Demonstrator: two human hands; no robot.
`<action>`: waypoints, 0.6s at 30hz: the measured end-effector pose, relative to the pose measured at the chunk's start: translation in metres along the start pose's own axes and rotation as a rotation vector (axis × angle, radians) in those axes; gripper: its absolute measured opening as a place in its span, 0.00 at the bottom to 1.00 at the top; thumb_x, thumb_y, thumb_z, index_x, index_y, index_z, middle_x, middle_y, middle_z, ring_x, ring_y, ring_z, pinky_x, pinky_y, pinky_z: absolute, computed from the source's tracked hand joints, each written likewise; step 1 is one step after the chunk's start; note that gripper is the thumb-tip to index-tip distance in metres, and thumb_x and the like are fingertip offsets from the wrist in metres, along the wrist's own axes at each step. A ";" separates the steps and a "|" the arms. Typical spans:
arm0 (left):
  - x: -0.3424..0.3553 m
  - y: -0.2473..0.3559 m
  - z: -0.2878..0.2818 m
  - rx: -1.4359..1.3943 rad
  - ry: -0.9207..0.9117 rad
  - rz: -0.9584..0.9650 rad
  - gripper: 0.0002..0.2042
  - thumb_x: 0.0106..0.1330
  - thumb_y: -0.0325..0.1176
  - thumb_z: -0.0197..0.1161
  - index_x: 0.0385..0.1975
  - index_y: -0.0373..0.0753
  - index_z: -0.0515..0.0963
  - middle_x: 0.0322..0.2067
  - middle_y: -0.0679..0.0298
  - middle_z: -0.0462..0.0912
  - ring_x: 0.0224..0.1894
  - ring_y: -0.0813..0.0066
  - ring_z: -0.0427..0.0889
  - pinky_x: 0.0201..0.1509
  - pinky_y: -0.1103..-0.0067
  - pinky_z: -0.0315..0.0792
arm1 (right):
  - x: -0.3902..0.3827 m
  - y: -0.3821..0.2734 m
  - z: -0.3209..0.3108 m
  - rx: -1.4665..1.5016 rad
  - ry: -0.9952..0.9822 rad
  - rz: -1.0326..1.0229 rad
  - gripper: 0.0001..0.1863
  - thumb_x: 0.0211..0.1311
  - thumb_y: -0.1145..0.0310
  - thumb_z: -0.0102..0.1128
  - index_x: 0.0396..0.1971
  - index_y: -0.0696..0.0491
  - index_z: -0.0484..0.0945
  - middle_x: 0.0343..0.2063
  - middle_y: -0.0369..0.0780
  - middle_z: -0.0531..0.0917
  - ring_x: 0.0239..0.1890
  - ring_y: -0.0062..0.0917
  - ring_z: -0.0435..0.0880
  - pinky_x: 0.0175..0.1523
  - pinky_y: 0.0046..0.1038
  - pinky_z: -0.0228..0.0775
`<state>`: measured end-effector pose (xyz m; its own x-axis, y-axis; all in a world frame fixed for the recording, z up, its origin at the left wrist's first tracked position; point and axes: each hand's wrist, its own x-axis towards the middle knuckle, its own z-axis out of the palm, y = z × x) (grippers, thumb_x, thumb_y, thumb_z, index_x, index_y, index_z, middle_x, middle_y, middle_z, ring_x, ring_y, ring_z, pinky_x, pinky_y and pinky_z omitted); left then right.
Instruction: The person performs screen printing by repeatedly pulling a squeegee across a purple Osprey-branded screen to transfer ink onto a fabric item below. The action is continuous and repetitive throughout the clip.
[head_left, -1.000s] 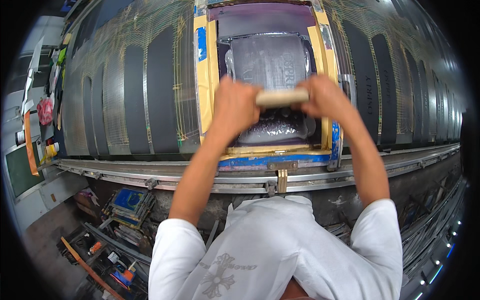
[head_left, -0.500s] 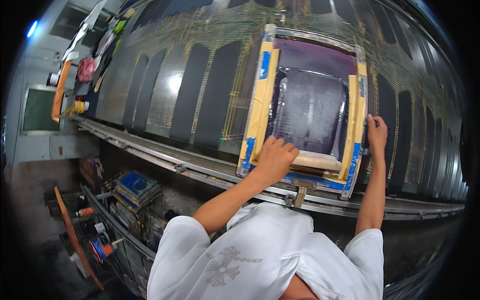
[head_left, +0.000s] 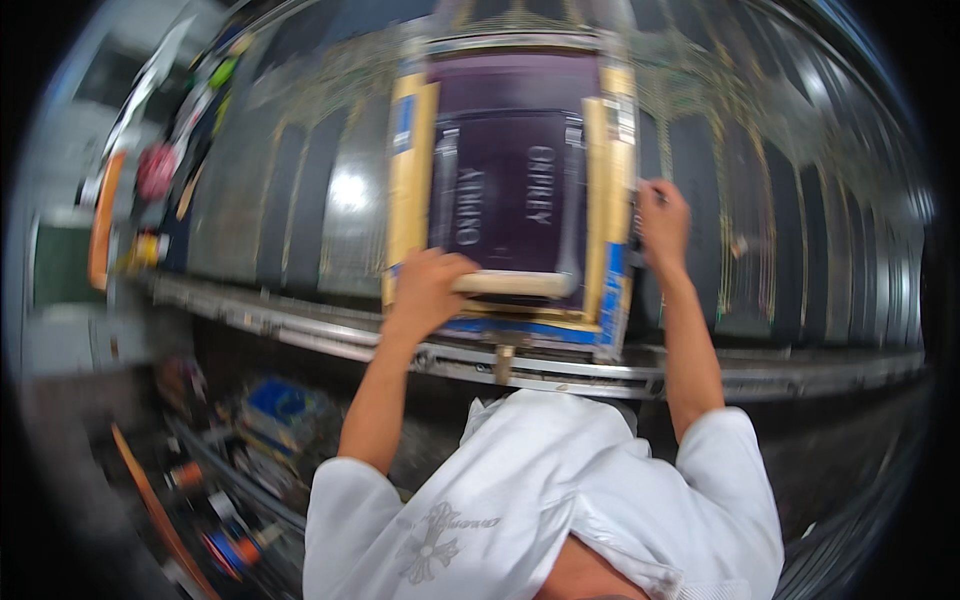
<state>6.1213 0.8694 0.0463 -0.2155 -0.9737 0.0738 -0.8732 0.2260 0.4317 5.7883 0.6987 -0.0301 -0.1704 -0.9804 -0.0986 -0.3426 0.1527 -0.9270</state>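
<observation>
A screen-printing frame point(head_left: 617, 140) with yellow and blue tape along its sides lies on the long table in front of me. Its mesh point(head_left: 510, 90) is dark purple, with pale lettering showing in it. Across the near end of the mesh lies a squeegee point(head_left: 520, 284) with a pale wooden bar. My left hand point(head_left: 425, 290) reaches over the frame's left side, its fingers closed at the bar's left end. My right hand point(head_left: 664, 225) is beside the frame's right edge, fingers curled together; blur hides what they grip.
Dark panels point(head_left: 690, 190) and netting-like lines cover the table on both sides. A metal rail point(head_left: 280, 315) runs along its near edge, in front of my body. Below left stand stacked blue frames point(head_left: 285, 400) and tools. Bottles and cloths point(head_left: 157, 170) gather at the table's left end.
The frame, squeegee and both hands have shifted left along the table. The mesh, greyish and smeared before, now looks dark purple with lettering visible.
</observation>
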 end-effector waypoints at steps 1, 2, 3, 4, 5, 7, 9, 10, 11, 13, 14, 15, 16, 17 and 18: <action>-0.008 -0.026 -0.009 -0.006 0.004 0.022 0.16 0.43 0.25 0.74 0.35 0.46 0.87 0.35 0.69 0.88 0.38 0.63 0.82 0.45 0.65 0.71 | -0.005 0.012 0.036 0.015 0.065 -0.099 0.13 0.67 0.63 0.62 0.40 0.58 0.83 0.33 0.44 0.85 0.33 0.31 0.82 0.42 0.34 0.73; -0.020 -0.045 -0.022 0.028 0.014 0.005 0.15 0.43 0.25 0.75 0.35 0.46 0.87 0.34 0.68 0.88 0.37 0.62 0.82 0.45 0.65 0.71 | -0.018 -0.008 0.063 -0.073 0.049 -0.124 0.13 0.67 0.62 0.62 0.40 0.57 0.83 0.35 0.47 0.86 0.37 0.35 0.84 0.45 0.36 0.74; -0.026 -0.039 -0.025 0.042 0.031 -0.019 0.15 0.44 0.25 0.75 0.34 0.46 0.87 0.33 0.68 0.88 0.37 0.62 0.82 0.44 0.66 0.70 | -0.024 -0.023 0.062 -0.078 0.025 -0.112 0.14 0.67 0.61 0.62 0.40 0.57 0.83 0.36 0.49 0.86 0.38 0.40 0.86 0.45 0.37 0.75; -0.024 -0.038 -0.026 0.050 0.018 -0.018 0.14 0.44 0.26 0.75 0.34 0.46 0.87 0.32 0.67 0.88 0.36 0.61 0.82 0.44 0.66 0.70 | -0.023 -0.028 0.060 -0.086 0.048 -0.115 0.14 0.66 0.60 0.63 0.39 0.57 0.83 0.34 0.50 0.87 0.39 0.45 0.87 0.44 0.39 0.76; -0.027 -0.044 -0.034 0.070 0.003 -0.023 0.14 0.44 0.26 0.76 0.33 0.45 0.87 0.31 0.67 0.87 0.35 0.60 0.81 0.44 0.66 0.69 | -0.028 -0.031 0.071 -0.061 0.113 -0.165 0.14 0.67 0.59 0.64 0.38 0.57 0.84 0.25 0.43 0.84 0.27 0.26 0.80 0.36 0.32 0.71; -0.021 -0.036 -0.046 0.093 0.004 0.017 0.13 0.45 0.27 0.77 0.33 0.45 0.86 0.30 0.65 0.87 0.34 0.59 0.81 0.43 0.67 0.68 | -0.035 -0.050 0.064 -0.028 0.129 -0.116 0.15 0.66 0.59 0.65 0.38 0.57 0.83 0.23 0.44 0.84 0.26 0.27 0.82 0.35 0.33 0.73; -0.013 -0.033 -0.046 0.093 -0.039 0.059 0.14 0.45 0.27 0.77 0.34 0.44 0.86 0.30 0.64 0.86 0.34 0.59 0.80 0.43 0.67 0.68 | -0.033 -0.043 0.059 -0.040 0.159 -0.126 0.14 0.66 0.59 0.64 0.37 0.57 0.83 0.25 0.46 0.85 0.27 0.32 0.85 0.37 0.34 0.74; -0.015 -0.033 -0.040 0.083 -0.022 0.075 0.14 0.46 0.27 0.77 0.35 0.44 0.85 0.30 0.64 0.86 0.34 0.59 0.80 0.44 0.67 0.68 | -0.033 -0.038 0.056 -0.058 0.162 -0.128 0.14 0.66 0.59 0.64 0.37 0.56 0.83 0.26 0.47 0.85 0.28 0.36 0.85 0.37 0.35 0.74; -0.012 -0.036 -0.037 0.069 -0.024 0.084 0.15 0.46 0.27 0.77 0.35 0.43 0.85 0.30 0.64 0.86 0.35 0.59 0.80 0.44 0.67 0.68 | -0.032 -0.032 0.060 -0.078 0.158 -0.109 0.14 0.66 0.59 0.64 0.36 0.56 0.83 0.26 0.48 0.85 0.29 0.39 0.86 0.37 0.35 0.75; -0.010 -0.040 -0.034 0.059 -0.105 0.049 0.17 0.45 0.27 0.78 0.38 0.42 0.85 0.33 0.62 0.87 0.38 0.59 0.81 0.47 0.66 0.68 | -0.031 -0.025 0.067 -0.048 0.159 -0.100 0.14 0.66 0.59 0.63 0.36 0.56 0.83 0.27 0.49 0.85 0.31 0.42 0.87 0.38 0.37 0.75; -0.008 -0.042 -0.032 0.070 -0.125 0.042 0.17 0.45 0.27 0.78 0.38 0.42 0.85 0.34 0.62 0.87 0.39 0.59 0.82 0.48 0.66 0.69 | -0.030 -0.021 0.071 -0.034 0.163 -0.084 0.13 0.66 0.60 0.63 0.36 0.56 0.83 0.27 0.50 0.85 0.31 0.45 0.86 0.39 0.38 0.76; -0.005 -0.044 -0.030 0.080 -0.143 0.031 0.18 0.45 0.27 0.78 0.39 0.42 0.85 0.35 0.61 0.87 0.40 0.58 0.82 0.49 0.66 0.69 | -0.029 -0.012 0.075 -0.021 0.167 -0.109 0.12 0.66 0.62 0.63 0.37 0.57 0.82 0.27 0.51 0.84 0.30 0.47 0.86 0.38 0.39 0.75; -0.008 -0.046 -0.033 0.091 -0.181 -0.002 0.19 0.43 0.26 0.77 0.40 0.42 0.86 0.37 0.61 0.88 0.42 0.58 0.83 0.50 0.66 0.69 | -0.028 -0.014 0.080 0.008 0.140 -0.077 0.11 0.67 0.64 0.62 0.37 0.57 0.82 0.26 0.52 0.84 0.30 0.49 0.85 0.37 0.40 0.75; -0.006 -0.046 -0.039 0.103 -0.215 0.007 0.19 0.43 0.25 0.77 0.40 0.41 0.85 0.37 0.61 0.88 0.42 0.58 0.83 0.50 0.66 0.69 | -0.031 -0.018 0.081 0.039 0.111 -0.017 0.10 0.67 0.65 0.62 0.37 0.58 0.82 0.26 0.53 0.83 0.30 0.51 0.85 0.36 0.42 0.75; -0.004 -0.046 -0.045 0.116 -0.241 0.018 0.20 0.42 0.24 0.76 0.39 0.41 0.85 0.37 0.61 0.88 0.42 0.58 0.82 0.50 0.66 0.69 | -0.034 -0.024 0.080 0.049 0.109 -0.010 0.10 0.68 0.66 0.61 0.36 0.58 0.81 0.25 0.54 0.83 0.29 0.52 0.84 0.36 0.43 0.74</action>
<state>6.1820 0.8612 0.0667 -0.3168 -0.9378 -0.1418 -0.9097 0.2582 0.3251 5.8757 0.7184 -0.0338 -0.2671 -0.9623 -0.0518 -0.3002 0.1341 -0.9444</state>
